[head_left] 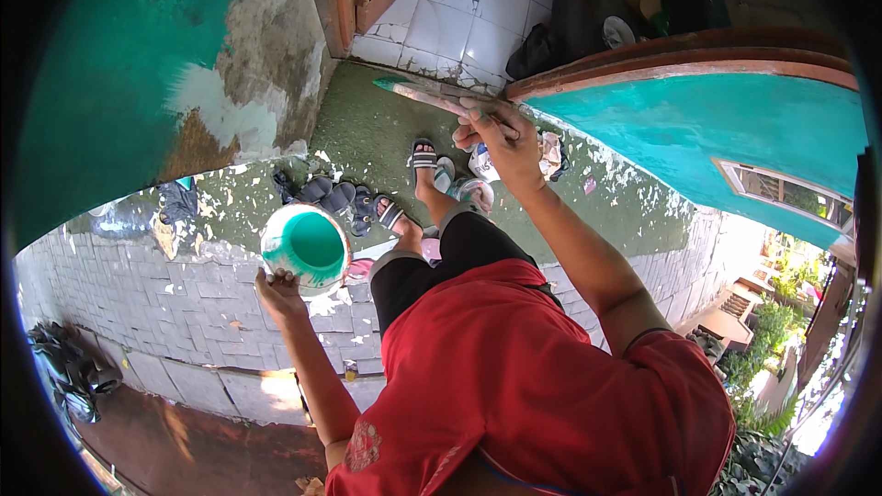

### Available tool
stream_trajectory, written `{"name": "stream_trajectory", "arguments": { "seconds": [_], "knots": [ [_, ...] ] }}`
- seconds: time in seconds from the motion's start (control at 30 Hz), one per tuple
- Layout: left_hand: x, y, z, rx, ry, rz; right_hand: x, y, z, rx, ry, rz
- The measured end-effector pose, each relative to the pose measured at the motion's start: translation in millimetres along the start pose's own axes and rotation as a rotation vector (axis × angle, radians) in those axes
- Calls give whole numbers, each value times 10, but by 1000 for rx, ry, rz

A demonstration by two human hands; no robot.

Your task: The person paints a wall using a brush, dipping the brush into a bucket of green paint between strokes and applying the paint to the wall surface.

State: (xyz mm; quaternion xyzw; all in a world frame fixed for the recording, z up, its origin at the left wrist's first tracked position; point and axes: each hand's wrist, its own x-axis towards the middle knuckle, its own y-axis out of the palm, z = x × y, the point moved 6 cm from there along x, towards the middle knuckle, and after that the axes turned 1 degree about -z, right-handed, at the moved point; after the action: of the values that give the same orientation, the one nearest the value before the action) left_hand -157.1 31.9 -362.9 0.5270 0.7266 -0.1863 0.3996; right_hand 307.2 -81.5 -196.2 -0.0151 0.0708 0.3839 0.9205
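Your left hand has its grip clamped on the paint bucket, left of your legs; your right hand pinches the brush above the floor. The right wall looks mostly coated; the left wall seems unfinished, its grey patch bare.

Daylight, harshest at right: plants and surroundings partly blown out to white. Small burnt-out sun patch low on paving. Right wall bright, left wall darkening toward rim. Indoors dim, upper right near black; pale sheen on tiles. Hands, brush fairly crisp; rim detail soft. Fisheye bending straight edges, black vignette around, blue-purple fringing at lower sides.
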Motion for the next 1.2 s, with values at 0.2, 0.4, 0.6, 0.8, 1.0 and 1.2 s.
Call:
{"name": "stream_trajectory", "arguments": {
  "seconds": [0.2, 0.4, 0.6, 0.8, 1.0, 1.2],
  "knots": [
    [47, 46, 11, 15, -23, -2, -71, 31, -1, -36, 15, 6],
    [121, 0, 55, 8, -13, 5, -142, 68, -69, -32, 44, 28],
    [83, -29, 111, -10, 16, 43, -209, 62, -127, -35, 56, 49],
    [27, -43, 139, -26, 39, 62, -246, 110, -71, -37, 52, 71],
    [-129, -6, 192, 3, 33, 37, -308, 83, -108, -17, 61, 98],
    [-249, -20, 290, -65, 43, 39, -353, 143, -154, -12, 75, 131]
  ]
}}
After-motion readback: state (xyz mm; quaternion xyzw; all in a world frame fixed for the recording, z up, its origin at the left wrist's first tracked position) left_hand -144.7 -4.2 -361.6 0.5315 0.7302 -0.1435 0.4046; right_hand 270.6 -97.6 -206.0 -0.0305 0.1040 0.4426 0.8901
